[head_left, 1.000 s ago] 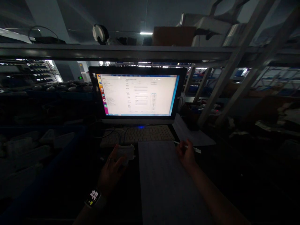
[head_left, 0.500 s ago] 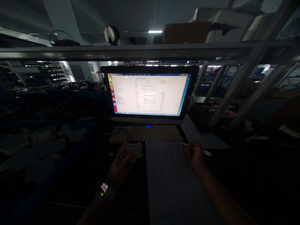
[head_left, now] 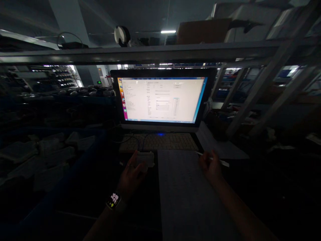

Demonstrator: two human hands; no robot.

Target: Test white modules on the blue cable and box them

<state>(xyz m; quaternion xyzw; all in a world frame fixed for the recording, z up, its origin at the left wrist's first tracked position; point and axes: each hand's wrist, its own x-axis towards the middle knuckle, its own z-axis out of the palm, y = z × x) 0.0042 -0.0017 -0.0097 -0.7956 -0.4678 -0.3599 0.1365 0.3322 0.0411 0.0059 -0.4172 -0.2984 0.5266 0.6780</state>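
Little has changed: left hand [head_left: 131, 173] loosely gripping a pale case [head_left: 148, 158], right hand [head_left: 209, 166] closed round a white stick [head_left: 224, 163].

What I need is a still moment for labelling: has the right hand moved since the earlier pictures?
No: against the keyboard, the right hand keeps its place by the right end; only the view shifted.

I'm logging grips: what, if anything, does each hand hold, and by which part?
Right hand: white stick, near its middle. Left hand: on pale case, left side; whether gripped, unclear.
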